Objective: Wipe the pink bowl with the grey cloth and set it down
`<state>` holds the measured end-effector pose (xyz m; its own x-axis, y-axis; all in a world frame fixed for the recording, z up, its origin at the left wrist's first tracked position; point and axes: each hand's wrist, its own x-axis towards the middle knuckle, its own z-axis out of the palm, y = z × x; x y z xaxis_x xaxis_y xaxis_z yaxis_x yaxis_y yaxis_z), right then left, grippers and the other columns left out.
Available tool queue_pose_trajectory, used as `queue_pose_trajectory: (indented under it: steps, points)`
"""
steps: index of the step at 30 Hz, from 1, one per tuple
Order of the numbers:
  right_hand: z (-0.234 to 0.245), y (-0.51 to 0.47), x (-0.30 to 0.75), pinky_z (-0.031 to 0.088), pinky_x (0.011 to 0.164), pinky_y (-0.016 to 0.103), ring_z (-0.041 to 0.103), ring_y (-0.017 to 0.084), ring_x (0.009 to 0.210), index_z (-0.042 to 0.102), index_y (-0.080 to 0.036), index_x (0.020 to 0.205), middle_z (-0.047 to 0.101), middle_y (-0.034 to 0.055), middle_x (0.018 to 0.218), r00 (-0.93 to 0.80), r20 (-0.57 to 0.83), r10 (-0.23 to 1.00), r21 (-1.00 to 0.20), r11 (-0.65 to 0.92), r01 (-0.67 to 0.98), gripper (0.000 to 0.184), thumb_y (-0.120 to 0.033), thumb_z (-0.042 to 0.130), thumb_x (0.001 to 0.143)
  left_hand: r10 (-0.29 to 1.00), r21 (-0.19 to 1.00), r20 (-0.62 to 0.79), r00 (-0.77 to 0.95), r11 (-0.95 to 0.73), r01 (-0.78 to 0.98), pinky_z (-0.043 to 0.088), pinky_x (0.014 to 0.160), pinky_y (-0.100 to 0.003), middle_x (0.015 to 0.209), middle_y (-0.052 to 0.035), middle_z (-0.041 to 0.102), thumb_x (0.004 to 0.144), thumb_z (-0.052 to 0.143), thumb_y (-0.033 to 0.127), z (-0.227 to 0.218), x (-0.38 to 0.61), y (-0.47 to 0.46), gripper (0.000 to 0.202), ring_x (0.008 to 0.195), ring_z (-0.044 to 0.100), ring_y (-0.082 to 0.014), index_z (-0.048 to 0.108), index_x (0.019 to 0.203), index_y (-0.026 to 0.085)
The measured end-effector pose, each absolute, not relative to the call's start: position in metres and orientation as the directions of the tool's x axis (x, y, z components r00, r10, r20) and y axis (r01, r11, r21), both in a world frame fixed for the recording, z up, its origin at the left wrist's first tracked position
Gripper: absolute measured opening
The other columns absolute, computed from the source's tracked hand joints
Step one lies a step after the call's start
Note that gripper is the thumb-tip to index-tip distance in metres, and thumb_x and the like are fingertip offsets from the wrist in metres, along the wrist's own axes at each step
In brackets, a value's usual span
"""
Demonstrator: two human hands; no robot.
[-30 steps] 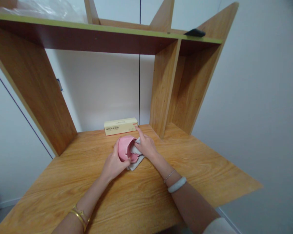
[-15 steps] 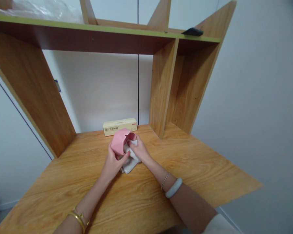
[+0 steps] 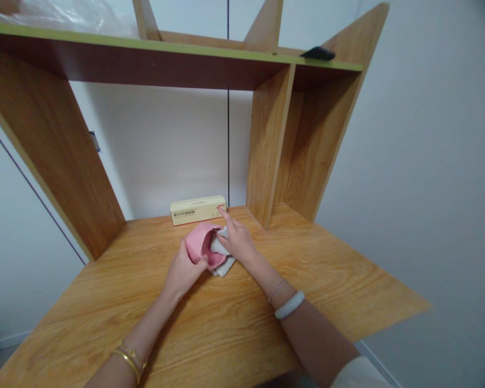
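Before you is a wood-grain desk (image 3: 327, 280) with a shelf unit (image 3: 153, 46) rising along its back. Near the middle of the desk, your two hands meet at a pink faceted bowl (image 3: 198, 240), tipped on its side so that its mouth faces right and towards you. Your left hand (image 3: 185, 271) is curved around the bowl's left side, thumb at the near rim; the fingers behind it are partly hidden. Your right hand (image 3: 239, 241) holds a white cloth (image 3: 217, 247), part of it pushed into the bowl's mouth and part hanging below the rim. Your right index finger points up and away, loosely extended; how tightly the other fingers curl cannot be seen. Just behind the bowl lies a cream cling-film box (image 3: 194, 213) with dark Chinese lettering. A gold bangle (image 3: 127, 364) circles your left wrist and a pale bangle (image 3: 290, 305) your right. Clear plastic (image 3: 76, 19) lies on the shelf, upper left.
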<state>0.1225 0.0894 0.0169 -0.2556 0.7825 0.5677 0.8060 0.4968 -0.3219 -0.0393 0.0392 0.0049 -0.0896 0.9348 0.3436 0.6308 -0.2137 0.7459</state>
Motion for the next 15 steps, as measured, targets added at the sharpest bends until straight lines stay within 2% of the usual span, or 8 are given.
queue_pose_trajectory:
  steps: [4,6,11,15]
  points:
    - [0.008,0.091,0.120,0.043,0.069,0.031,0.061,0.024,0.081,0.021,-0.016,0.141,0.066,0.0110,0.089,-0.167,0.379,0.910,-0.443,0.337,0.831,0.072,-0.034,0.053,0.080,0.941,0.686,0.337,-0.028,-0.225,0.692,0.047,0.077,-0.038,0.104,-0.0119,0.063,0.069,0.058,0.035,0.007,-0.041,0.036,0.064,0.091,0.061,-0.0271,0.039,0.128,0.017]
    - [0.003,0.093,0.118,0.043,0.069,0.030,0.062,0.024,0.082,0.023,-0.017,0.140,0.066,0.0106,0.090,-0.144,0.356,0.923,-0.531,0.326,0.782,0.068,-0.031,0.052,0.080,0.933,0.698,0.357,-0.049,-0.231,0.678,0.047,0.078,-0.038,0.109,-0.0120,0.061,0.071,0.056,0.039,0.007,-0.043,0.036,0.065,0.091,0.061,-0.0259,0.037,0.130,0.019]
    - [-0.005,0.097,0.106,0.043,0.080,0.029,0.059,0.021,0.097,0.035,-0.017,0.133,0.063,0.0105,0.107,0.027,0.438,0.899,-0.786,0.368,0.496,0.055,-0.024,0.048,0.080,0.895,0.794,0.418,-0.159,-0.274,0.543,0.049,0.067,-0.033,0.111,-0.0108,0.058,0.074,0.057,0.046,0.000,-0.045,0.040,0.077,0.072,0.062,-0.0172,0.021,0.137,0.022]
    - [-0.009,0.097,0.095,0.043,0.085,0.029,0.058,0.017,0.099,0.046,-0.018,0.120,0.061,0.0084,0.112,0.051,0.438,0.898,-0.881,0.417,0.223,0.040,-0.024,0.047,0.081,0.885,0.824,0.451,-0.117,-0.363,0.434,0.049,0.071,-0.030,0.111,-0.0104,0.056,0.066,0.067,0.041,-0.007,-0.037,0.041,0.083,0.082,0.061,-0.0171,0.024,0.134,0.020]
